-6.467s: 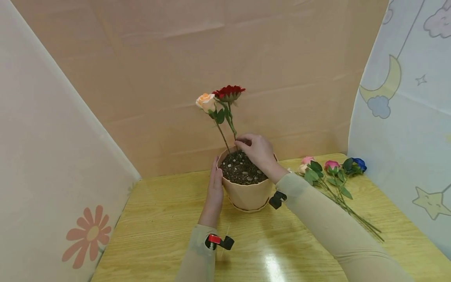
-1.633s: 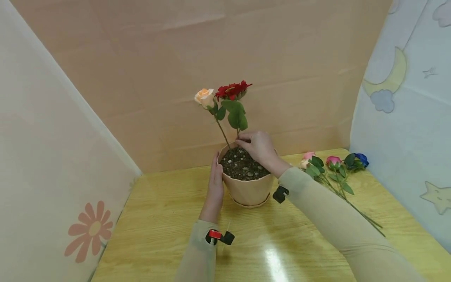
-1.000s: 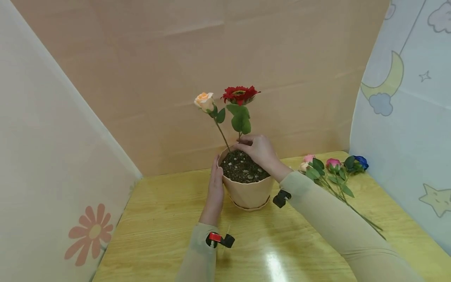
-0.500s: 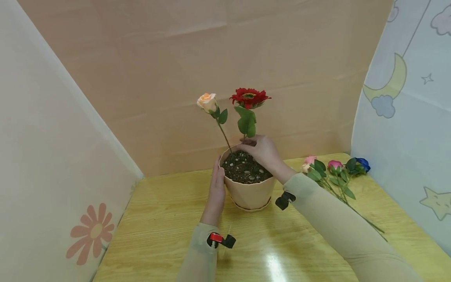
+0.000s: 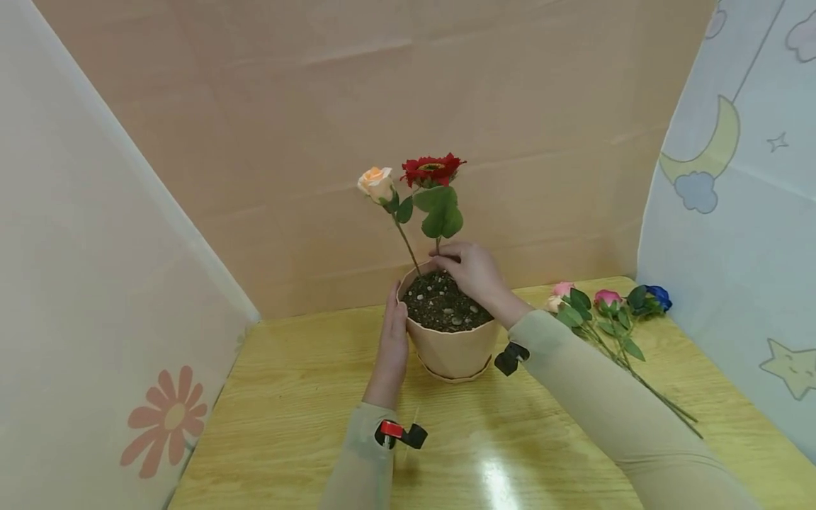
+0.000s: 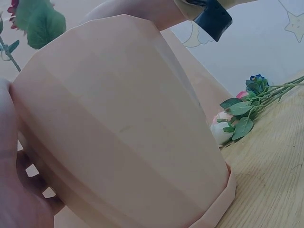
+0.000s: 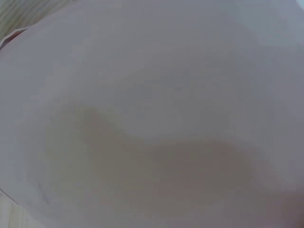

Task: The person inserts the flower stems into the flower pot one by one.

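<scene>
A peach-coloured flowerpot (image 5: 454,350) filled with dark, pebbly soil stands on a matching saucer. My right hand (image 5: 474,273) reaches over its far rim, thumb and fingers pinching the lower stem of a red daisy-like flower (image 5: 433,168). That flower stands nearly upright, its green leaves (image 5: 441,212) hanging below the bloom; the stem's lower end is hidden behind the hand. To its left, a peach rose (image 5: 377,185) leans leftward with its stem in the soil. My left hand (image 5: 392,340) rests with straight fingers along the pot's left side (image 6: 118,123). Pot wall fills most of the right wrist view.
Several cut flowers lie right of the pot, among them a pink rose (image 5: 607,297) and a blue rose (image 5: 656,297), stems pointing toward the front right. Fabric walls enclose the wooden table (image 5: 299,425) at the back, left and right.
The red flower has turned its face and leaves toward me. It swung right, then back left in the last half second, my right hand staying at its stem. The left hand stays at the pot.
</scene>
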{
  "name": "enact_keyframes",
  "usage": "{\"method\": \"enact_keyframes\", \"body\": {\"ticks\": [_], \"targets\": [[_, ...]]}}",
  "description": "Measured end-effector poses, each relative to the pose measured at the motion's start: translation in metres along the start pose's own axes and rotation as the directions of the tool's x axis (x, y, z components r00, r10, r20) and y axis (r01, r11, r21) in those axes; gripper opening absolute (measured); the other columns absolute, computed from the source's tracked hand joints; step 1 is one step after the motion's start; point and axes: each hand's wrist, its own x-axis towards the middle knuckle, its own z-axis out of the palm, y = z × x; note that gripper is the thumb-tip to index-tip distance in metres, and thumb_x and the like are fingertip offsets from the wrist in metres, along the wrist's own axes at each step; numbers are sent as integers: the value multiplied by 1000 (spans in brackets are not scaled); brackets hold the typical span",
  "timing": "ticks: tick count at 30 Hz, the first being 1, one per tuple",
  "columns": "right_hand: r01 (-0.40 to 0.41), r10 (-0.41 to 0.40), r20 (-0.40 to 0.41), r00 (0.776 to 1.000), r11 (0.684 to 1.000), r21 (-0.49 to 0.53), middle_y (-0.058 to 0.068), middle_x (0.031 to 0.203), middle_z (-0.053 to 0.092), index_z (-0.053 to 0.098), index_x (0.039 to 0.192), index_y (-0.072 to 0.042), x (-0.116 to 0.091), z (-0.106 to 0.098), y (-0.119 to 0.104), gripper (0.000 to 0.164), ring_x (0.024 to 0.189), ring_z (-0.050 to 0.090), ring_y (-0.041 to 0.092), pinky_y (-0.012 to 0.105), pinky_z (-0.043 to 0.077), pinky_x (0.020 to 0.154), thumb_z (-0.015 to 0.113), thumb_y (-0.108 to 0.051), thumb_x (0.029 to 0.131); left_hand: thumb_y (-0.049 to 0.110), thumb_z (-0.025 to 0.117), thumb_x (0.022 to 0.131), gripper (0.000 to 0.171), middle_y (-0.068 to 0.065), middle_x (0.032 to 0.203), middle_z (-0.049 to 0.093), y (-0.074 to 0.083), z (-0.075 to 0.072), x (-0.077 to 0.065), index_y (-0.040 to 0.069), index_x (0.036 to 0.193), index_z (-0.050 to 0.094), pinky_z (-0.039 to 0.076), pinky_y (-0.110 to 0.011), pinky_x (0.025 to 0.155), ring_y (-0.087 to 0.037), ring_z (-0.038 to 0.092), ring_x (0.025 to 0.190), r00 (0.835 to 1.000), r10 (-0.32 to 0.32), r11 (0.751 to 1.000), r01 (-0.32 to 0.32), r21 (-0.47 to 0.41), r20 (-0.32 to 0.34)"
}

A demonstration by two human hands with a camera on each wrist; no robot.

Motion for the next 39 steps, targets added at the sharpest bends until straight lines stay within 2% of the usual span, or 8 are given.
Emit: {"method": "enact_keyframes", "body": {"ticks": [5,12,19,23,30,39], "targets": [[11,-11,-16,1000,1000,-9,13,121,80,85,120,-4,4,0,0,21,112,76,33,52,58,101,71,-15,110,50,29,121,58,6,182,15,3,0,1,40,177,19,10,-65,132,-27,10,169,1000,-6,1000,7,11,-6],[16,-16,2,1000,995,-95,11,116,82,87,117,-6,8,-1,-3,21,106,77,30,51,60,96,71,-18,111,47,30,122,58,5,183,15,5,0,1,38,177,19,11,-64,132,-27,10,168,1000,10,1000,-10,9,-4],[31,-33,-9,999,987,-156,8,97,79,86,105,-7,11,3,1,19,87,72,27,48,58,84,69,-15,111,46,31,121,59,3,183,14,5,0,1,35,178,18,10,-63,132,-28,10,168,1000,14,1000,-14,2,4],[39,-40,-2,999,987,-156,9,94,79,85,103,-8,11,3,1,19,84,70,27,48,56,82,69,-14,111,45,31,121,59,2,183,14,5,1,2,34,178,18,10,-63,132,-28,10,168,1000,15,1000,-15,1,3],[52,-52,4,999,989,-137,10,109,82,86,114,-7,9,5,2,19,97,76,29,51,59,90,68,-15,111,47,30,121,59,1,183,14,4,3,2,35,178,19,10,-64,132,-29,11,168,1000,25,1000,-25,-2,3],[2,-3,-8,1000,995,-95,12,118,82,82,129,-5,5,5,2,26,105,77,30,52,59,97,69,-19,112,52,32,121,60,3,183,15,5,3,0,37,178,18,12,-64,132,-29,12,168,1000,-12,1000,12,15,1]]}}
